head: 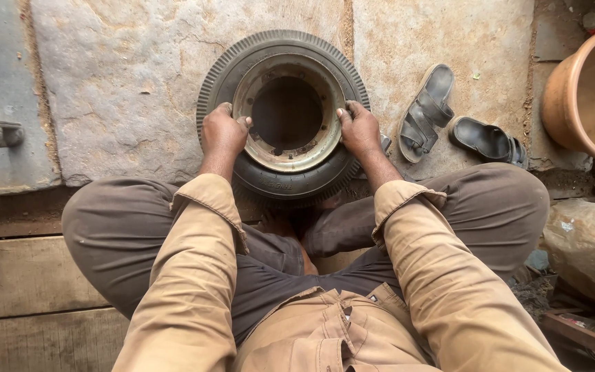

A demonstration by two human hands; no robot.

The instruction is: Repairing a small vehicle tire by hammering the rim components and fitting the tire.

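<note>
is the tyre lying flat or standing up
Lying flat: the tyre rests on its sidewall on the stone floor, with the rim hole facing up.

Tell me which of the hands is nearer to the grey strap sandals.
Right. The right hand grips the tyre's rim beside the grey strap sandals; the left hand grips its far side.

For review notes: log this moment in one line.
left hand: pressing tyre | right hand: gripping rim | sandals beside
</note>
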